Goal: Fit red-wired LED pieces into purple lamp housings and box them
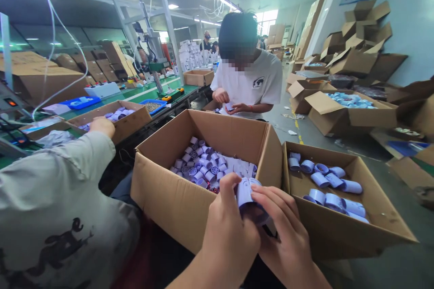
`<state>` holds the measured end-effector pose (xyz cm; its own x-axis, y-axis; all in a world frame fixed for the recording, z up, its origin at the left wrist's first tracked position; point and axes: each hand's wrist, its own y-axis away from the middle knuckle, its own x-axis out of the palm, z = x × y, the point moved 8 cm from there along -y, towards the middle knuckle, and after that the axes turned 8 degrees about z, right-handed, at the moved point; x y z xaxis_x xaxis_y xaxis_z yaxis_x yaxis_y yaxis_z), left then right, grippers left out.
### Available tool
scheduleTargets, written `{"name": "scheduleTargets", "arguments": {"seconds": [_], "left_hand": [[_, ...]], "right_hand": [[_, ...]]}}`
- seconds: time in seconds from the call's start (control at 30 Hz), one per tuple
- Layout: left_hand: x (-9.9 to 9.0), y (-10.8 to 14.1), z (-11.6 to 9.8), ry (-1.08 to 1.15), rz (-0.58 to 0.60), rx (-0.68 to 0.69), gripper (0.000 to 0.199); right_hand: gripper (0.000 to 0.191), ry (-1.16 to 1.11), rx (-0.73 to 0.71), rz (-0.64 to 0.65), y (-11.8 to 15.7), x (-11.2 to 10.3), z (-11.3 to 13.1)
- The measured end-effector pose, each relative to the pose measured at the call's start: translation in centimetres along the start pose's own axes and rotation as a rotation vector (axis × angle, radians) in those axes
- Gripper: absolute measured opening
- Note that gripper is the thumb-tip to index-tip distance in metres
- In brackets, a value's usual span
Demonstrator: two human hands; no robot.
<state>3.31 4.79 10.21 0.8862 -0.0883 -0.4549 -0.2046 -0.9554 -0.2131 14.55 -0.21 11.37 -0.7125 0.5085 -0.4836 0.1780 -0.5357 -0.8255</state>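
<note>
Left hand [229,225] and right hand [286,228] gripping a lavender cylinder [244,192], open cardboard box [169,201] just beyond

Between the left grip [230,226] and right grip [285,223] is a plastic cylinder [243,192], before the near edge of the large carton [162,189], which holds cylindrical parts [203,162]. Right of it, a shallow carton [339,235] contains more cylinders [334,201]. Behind sits a co-worker [249,81]. Left, at the near edge of the tabletop [140,92], is another parts carton [134,122].
</note>
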Motion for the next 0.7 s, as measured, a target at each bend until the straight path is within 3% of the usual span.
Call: {"name": "scheduleTargets", "arguments": {"seconds": [0.3,0.47,0.6,0.7], "left_hand": [[0.7,1.0,0.0,0.18,-0.134,0.101,0.045],[0.3,0.6,-0.3,0.258,-0.085,0.057,0.041],[0.1,0.1,0.2,0.15,0.011,-0.08,0.043],[-0.2,-0.5,-0.1,0.053,0.078,-0.098,0.04]], "right_hand": [[0.041,-0.024,0.031,-0.044,-0.4,-0.8,0.2],[0.048,-0.029,0.046,-0.046,-0.3,-0.7,0.3],[0.045,-0.011,0.022,-0.019,-0.3,-0.5,0.4],[0.043,-0.022,-0.004,0.018,-0.5,-0.2,0.4]]}}
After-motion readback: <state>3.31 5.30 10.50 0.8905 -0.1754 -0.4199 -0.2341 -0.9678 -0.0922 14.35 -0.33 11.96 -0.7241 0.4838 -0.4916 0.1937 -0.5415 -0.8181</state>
